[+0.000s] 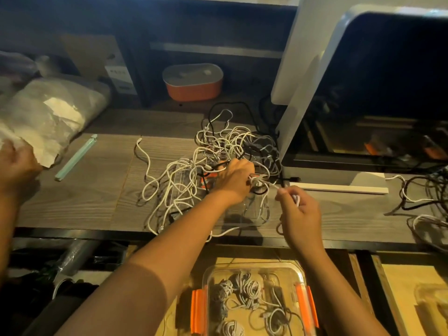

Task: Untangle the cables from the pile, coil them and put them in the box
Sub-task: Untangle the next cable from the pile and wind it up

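Two hands are busy at a big pile of cables (218, 151) on the grey wooden surface (97, 190). The left hand (234, 180) reaches into the right side of the pile, and its fingers (244, 166) are curled tight round a bunch of white cables. The right hand (299, 209) is just beside it, nearer the front edge. Its fingers (288, 192) pinch a thin white cable (274, 185) that runs across to the left hand. White and black cables are all mixed up in the pile, and some loops hang over the front edge. Something clear with an orange bit lies under the pile.

The box (300, 275) sits lower down, below the edge of the surface. It is clear with orange clips (197, 309) — a few coiled cables (247, 287) already lie inside. More tangled cables (424, 197) lie far off to the right. A green stick (76, 157) and a plastic bag (48, 112) are on the left, and an orange pot (192, 81) stands at the back.
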`<action>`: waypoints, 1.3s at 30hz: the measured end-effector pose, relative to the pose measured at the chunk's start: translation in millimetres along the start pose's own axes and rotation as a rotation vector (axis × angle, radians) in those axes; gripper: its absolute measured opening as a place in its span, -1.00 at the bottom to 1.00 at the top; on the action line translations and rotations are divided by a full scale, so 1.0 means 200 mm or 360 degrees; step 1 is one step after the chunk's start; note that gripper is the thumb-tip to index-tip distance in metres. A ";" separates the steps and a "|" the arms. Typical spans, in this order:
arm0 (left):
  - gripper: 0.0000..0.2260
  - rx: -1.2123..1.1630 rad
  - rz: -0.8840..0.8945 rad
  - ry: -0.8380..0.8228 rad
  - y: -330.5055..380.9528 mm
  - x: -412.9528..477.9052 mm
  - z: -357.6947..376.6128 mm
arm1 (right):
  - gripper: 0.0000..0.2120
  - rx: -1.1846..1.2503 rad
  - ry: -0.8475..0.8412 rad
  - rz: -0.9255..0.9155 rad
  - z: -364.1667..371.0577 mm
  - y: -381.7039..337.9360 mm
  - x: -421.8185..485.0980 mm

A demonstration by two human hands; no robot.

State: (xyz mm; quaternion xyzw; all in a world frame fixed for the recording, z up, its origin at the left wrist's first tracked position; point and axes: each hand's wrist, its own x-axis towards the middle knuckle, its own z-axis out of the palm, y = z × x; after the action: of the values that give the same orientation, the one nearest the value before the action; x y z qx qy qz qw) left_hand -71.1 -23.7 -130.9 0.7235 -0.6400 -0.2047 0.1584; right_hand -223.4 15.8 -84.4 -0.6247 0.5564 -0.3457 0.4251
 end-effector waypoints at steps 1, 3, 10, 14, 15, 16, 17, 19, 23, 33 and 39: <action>-0.87 -0.0056 0.0027 -0.0003 0.00 0.00 -0.01 | -0.78 0.0050 0.0037 0.0127 -0.01 -0.01 0.02; -0.75 -0.0336 0.0049 0.0009 -0.01 -0.02 -0.02 | -0.81 0.0062 0.0059 0.0300 -0.04 -0.01 0.06; -0.84 -0.0402 0.0233 0.0612 0.03 -0.13 0.00 | -0.84 0.0023 0.0009 0.0399 -0.05 0.01 0.08; -0.89 -0.0013 0.0366 0.0641 0.05 -0.14 -0.03 | -0.85 -0.0100 0.0052 0.0381 -0.05 0.06 0.08; -0.89 0.0027 0.0323 0.0588 0.06 -0.14 -0.05 | -0.85 -0.0124 0.0060 0.0377 -0.05 0.07 0.08; -0.88 0.0031 0.0277 0.0523 0.07 -0.15 -0.05 | -0.86 -0.0146 0.0065 0.0374 -0.05 0.07 0.09; -0.86 0.0011 0.0243 0.0466 0.07 -0.15 -0.06 | -0.86 -0.0177 0.0062 0.0367 -0.05 0.08 0.09; -0.78 -0.0073 0.0186 0.0379 0.08 -0.16 -0.08 | -0.85 -0.0268 0.0030 0.0351 -0.06 0.08 0.10; -0.56 -0.0533 0.0024 -0.0071 0.06 -0.18 -0.19 | -0.80 -0.0625 -0.0083 0.0266 -0.08 0.10 0.10; -0.33 -0.0650 0.0166 -0.0407 0.06 -0.18 -0.23 | -0.49 -0.1335 -0.0392 -0.0611 -0.04 0.03 0.05; -0.34 -0.0821 0.0212 -0.0494 0.06 -0.17 -0.24 | -0.74 -0.1247 -0.0386 -0.0583 0.00 0.08 0.09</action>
State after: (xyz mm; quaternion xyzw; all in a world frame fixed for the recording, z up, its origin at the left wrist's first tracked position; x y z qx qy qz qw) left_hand -60.3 7.2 -80.3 0.5760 -0.6294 -0.4578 0.2503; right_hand -227.8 -2.4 -100.3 -0.8628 0.4716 -0.1028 0.1503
